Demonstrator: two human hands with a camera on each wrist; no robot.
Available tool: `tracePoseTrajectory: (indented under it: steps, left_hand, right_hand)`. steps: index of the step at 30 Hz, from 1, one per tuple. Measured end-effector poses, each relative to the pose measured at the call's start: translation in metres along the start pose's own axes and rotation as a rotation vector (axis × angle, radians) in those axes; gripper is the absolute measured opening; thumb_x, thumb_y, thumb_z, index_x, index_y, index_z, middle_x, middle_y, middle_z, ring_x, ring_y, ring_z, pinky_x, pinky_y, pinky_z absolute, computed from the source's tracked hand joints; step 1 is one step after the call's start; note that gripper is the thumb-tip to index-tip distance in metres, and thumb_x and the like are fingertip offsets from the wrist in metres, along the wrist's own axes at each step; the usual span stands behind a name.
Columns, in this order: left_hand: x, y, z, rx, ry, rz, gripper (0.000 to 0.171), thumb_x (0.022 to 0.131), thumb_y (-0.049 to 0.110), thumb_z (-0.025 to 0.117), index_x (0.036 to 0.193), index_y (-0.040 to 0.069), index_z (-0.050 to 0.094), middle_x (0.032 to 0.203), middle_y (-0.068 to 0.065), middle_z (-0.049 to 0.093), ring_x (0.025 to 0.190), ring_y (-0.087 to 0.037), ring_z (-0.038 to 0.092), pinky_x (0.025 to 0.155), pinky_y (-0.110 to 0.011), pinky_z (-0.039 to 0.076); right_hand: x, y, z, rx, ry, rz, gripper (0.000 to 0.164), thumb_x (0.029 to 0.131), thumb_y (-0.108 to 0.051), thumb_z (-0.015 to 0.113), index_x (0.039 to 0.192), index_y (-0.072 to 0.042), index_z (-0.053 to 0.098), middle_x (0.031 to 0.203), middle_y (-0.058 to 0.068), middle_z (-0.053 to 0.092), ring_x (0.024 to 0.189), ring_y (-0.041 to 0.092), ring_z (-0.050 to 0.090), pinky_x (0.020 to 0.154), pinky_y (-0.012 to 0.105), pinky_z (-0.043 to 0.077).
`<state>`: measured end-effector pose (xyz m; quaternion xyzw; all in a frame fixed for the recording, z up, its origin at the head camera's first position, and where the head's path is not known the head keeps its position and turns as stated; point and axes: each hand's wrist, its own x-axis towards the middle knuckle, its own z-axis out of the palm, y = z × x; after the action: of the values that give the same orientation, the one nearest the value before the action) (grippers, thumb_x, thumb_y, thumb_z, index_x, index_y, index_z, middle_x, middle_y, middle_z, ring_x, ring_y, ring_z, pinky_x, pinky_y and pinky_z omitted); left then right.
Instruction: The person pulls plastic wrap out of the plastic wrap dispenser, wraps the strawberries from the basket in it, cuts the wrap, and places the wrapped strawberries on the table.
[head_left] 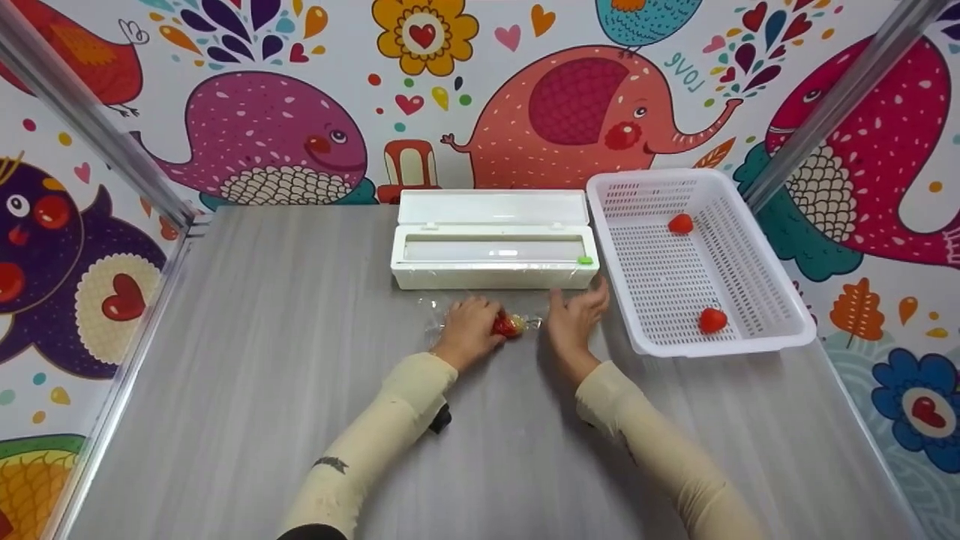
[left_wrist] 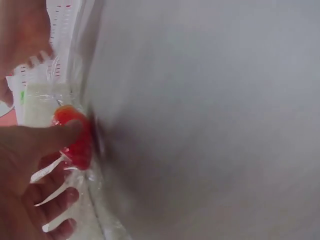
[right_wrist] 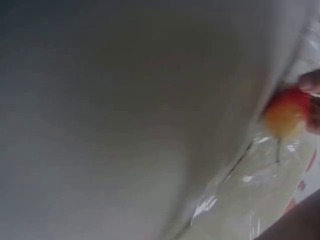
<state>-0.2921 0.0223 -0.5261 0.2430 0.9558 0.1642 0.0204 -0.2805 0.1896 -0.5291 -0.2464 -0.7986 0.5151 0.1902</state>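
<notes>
My left hand (head_left: 466, 330) grips a small red fruit with a yellowish end (head_left: 510, 325), its thumb lying across the red skin in the left wrist view. A thin dark stem sticks out of the yellow end in the right wrist view. Clear cling film (right_wrist: 245, 195) lies around and under the fruit, creased and shiny. To the right of the fruit, my right hand (head_left: 576, 321) is held with fingers extended, close to the front right corner of the cling film dispenser (head_left: 495, 279). That white box stands with its lid up, a green slider (head_left: 585, 260) at its right end.
A white perforated basket (head_left: 637, 341) stands on the right with two red fruits inside, one fruit (head_left: 681, 223) towards the back and another fruit (head_left: 712, 320) near the front. The grey table (head_left: 285, 300) ends at a wall printed with cartoon animals.
</notes>
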Motion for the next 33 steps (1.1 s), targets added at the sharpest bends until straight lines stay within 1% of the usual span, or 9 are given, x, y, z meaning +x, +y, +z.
tracePoseTrajectory:
  steps: [3,5,7,11,15,19,25,29,33]
  left_hand:
    - [0.003,0.002,-0.004,-0.032,0.02,-0.02,0.043,0.075,0.041,0.077,0.105,0.014,0.062,0.103,-0.004,0.066,0.102,-0.023,0.058,0.091,-0.041,0.042]
    - [0.005,0.006,-0.006,-0.051,0.052,-0.02,0.045,0.075,0.046,0.075,0.104,0.014,0.062,0.102,-0.003,0.066,0.101,-0.022,0.059,0.09,-0.04,0.043]
    - [0.008,0.01,-0.008,-0.059,0.09,-0.001,0.043,0.077,0.046,0.074,0.104,0.015,0.063,0.099,-0.002,0.067,0.098,-0.022,0.06,0.088,-0.039,0.045]
    - [0.016,0.017,-0.014,-0.041,0.12,0.047,0.037,0.082,0.043,0.07,0.105,0.015,0.064,0.099,-0.002,0.067,0.096,-0.02,0.061,0.086,-0.036,0.048]
    - [0.026,0.021,-0.019,-0.023,0.146,0.096,0.033,0.084,0.038,0.069,0.105,0.014,0.065,0.102,-0.002,0.067,0.097,-0.02,0.061,0.088,-0.035,0.049]
    - [0.04,0.024,-0.022,-0.007,0.216,0.136,0.029,0.083,0.035,0.071,0.101,0.013,0.067,0.097,-0.003,0.068,0.092,-0.022,0.062,0.083,-0.035,0.05]
    - [0.064,0.039,-0.02,-0.004,0.266,0.123,0.027,0.086,0.034,0.068,0.104,0.014,0.068,0.098,-0.002,0.068,0.093,-0.021,0.064,0.081,-0.034,0.051]
    - [0.081,0.055,-0.019,0.012,0.279,0.133,0.031,0.088,0.037,0.064,0.112,0.017,0.067,0.105,-0.002,0.068,0.098,-0.02,0.064,0.084,-0.034,0.051]
    - [0.095,0.069,-0.023,0.025,0.228,0.154,0.031,0.091,0.035,0.061,0.118,0.019,0.066,0.113,-0.002,0.067,0.105,-0.019,0.063,0.087,-0.034,0.051]
  right_hand:
    - [0.014,-0.002,0.001,0.096,-0.011,0.219,0.087,0.087,-0.029,0.06,0.144,0.006,0.005,0.148,0.031,0.017,0.138,0.041,0.023,0.117,0.045,0.017]
    - [0.024,0.001,-0.001,0.17,-0.01,0.291,0.082,0.088,-0.028,0.057,0.144,0.007,0.008,0.147,0.031,0.023,0.139,0.039,0.025,0.118,0.041,0.018]
    - [0.032,0.004,-0.002,0.254,-0.015,0.321,0.074,0.09,-0.023,0.054,0.144,0.007,0.013,0.148,0.03,0.026,0.142,0.035,0.025,0.119,0.037,0.017]
    - [0.041,0.004,-0.003,0.398,-0.056,0.325,0.069,0.095,-0.019,0.046,0.15,-0.001,0.009,0.157,0.017,0.021,0.148,0.021,0.017,0.121,0.03,0.01]
    - [0.045,0.0,-0.002,0.462,-0.104,0.33,0.066,0.099,-0.024,0.044,0.151,-0.006,0.009,0.159,0.009,0.02,0.148,0.016,0.016,0.121,0.028,0.01]
    - [0.049,-0.003,0.001,0.466,-0.122,0.333,0.061,0.098,-0.025,0.047,0.149,-0.005,0.02,0.156,0.01,0.028,0.146,0.018,0.025,0.12,0.029,0.017]
    - [0.051,-0.004,0.0,0.464,-0.14,0.365,0.057,0.098,-0.022,0.047,0.148,-0.009,0.021,0.154,0.008,0.03,0.145,0.018,0.026,0.12,0.03,0.019]
    - [0.052,-0.006,0.0,0.476,-0.101,0.351,0.058,0.097,-0.017,0.048,0.147,-0.004,0.023,0.154,0.012,0.031,0.144,0.02,0.028,0.119,0.03,0.019]
    - [0.051,-0.01,0.004,0.47,-0.077,0.333,0.055,0.096,-0.011,0.044,0.146,-0.001,0.025,0.152,0.013,0.034,0.143,0.02,0.031,0.118,0.03,0.022]
